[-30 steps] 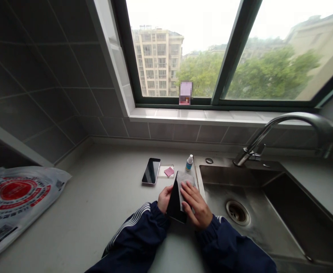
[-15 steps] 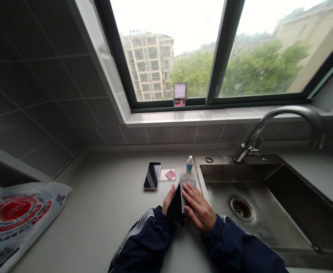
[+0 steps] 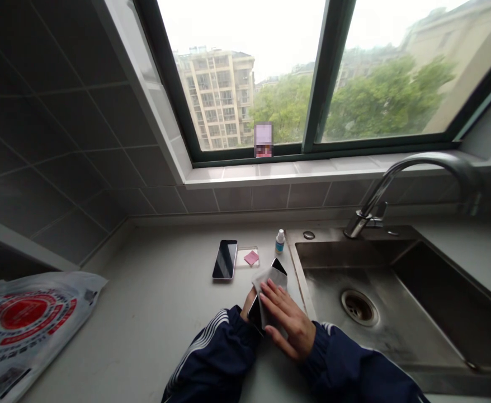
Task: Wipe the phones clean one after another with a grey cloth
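My left hand is closed around the edge of a dark phone, tilted above the counter; most of its fingers are hidden behind the phone. Over the phone's black face lies a thin pale grey cloth. My right hand presses the cloth against that face, its fingers fairly straight and close together. A second phone lies face up on the counter to the left. Beside it is a clear phone case with a small pink cloth square on it. Behind my hands stands a small white-capped bottle.
To the right is a steel sink with a curved chrome faucet. A plastic bag with a red print lies at the left on the pale counter. A window with a tiled sill is behind.
My right hand and the cloth have shifted a little left and down across the phone. The phone's far corner now shows beyond the cloth. The things on the counter have stayed put.
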Available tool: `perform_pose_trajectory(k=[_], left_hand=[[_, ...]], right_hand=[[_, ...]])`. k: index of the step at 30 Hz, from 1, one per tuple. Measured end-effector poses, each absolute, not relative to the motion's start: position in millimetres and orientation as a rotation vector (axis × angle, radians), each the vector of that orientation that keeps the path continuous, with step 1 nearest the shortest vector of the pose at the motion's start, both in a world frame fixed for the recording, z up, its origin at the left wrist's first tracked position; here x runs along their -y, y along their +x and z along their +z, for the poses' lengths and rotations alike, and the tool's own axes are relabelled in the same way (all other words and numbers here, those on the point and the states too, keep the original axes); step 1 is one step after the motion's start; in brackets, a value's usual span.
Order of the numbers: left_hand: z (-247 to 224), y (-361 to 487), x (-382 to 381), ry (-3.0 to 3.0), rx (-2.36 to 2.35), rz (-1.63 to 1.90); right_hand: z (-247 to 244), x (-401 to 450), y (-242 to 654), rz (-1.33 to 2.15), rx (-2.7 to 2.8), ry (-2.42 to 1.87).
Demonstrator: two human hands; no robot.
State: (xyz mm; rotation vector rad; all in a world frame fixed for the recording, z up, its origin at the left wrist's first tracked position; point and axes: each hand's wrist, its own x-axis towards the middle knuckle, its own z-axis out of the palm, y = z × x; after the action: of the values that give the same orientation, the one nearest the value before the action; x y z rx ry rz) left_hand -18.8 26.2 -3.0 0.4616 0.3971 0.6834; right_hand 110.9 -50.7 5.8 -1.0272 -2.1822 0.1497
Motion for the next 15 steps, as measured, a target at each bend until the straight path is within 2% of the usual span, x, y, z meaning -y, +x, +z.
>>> perform_pose_trajectory(k=[15], left_hand=[[-1,-24,2,0.39,-0.485,0.734]], right_hand=[[12,63,97,0.108,2.246,-0.95]])
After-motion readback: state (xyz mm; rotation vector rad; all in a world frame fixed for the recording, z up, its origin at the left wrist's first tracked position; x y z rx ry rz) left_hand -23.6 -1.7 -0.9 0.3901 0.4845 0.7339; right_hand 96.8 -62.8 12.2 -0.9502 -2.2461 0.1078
